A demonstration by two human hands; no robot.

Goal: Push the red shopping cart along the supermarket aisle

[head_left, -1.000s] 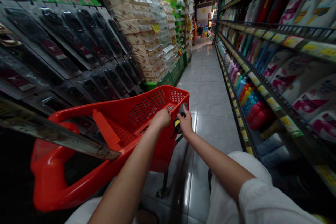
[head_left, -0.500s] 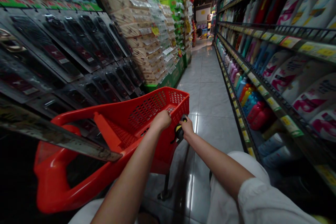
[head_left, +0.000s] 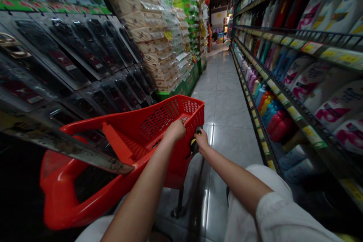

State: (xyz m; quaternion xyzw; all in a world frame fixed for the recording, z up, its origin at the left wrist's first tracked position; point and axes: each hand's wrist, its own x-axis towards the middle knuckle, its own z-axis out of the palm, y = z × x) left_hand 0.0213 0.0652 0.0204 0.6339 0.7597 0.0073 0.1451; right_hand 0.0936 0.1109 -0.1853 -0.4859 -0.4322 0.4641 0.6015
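A red plastic shopping cart [head_left: 177, 166] stands slanted before me, its handle end at the lower left and its perforated basket reaching toward the middle. My left hand [head_left: 176, 130] is closed over the basket's near rim, close to the far end. Just to its right, outside the basket wall, my right hand [head_left: 202, 140] is wrapped round a small black-and-yellow hand tool [head_left: 194, 147]. The tool is held right beside the cart's wall; whether it touches is unclear. Its exact kind is hard to make out, since fingers cover part of it.
Shelves of shampoo bottles [head_left: 326, 79] line the right side. Packaged belts [head_left: 85, 45] hang at left, with stacked cartons [head_left: 153, 41] beyond. A worn metal bar [head_left: 113, 162] crosses over the cart's handle end. Grey floor tiles [head_left: 224, 102] run down the aisle.
The black-and-yellow tool has turned in my right hand and its lower end sits slightly lower. The cart's handle end has shifted a little to the right. My left hand keeps its grip.
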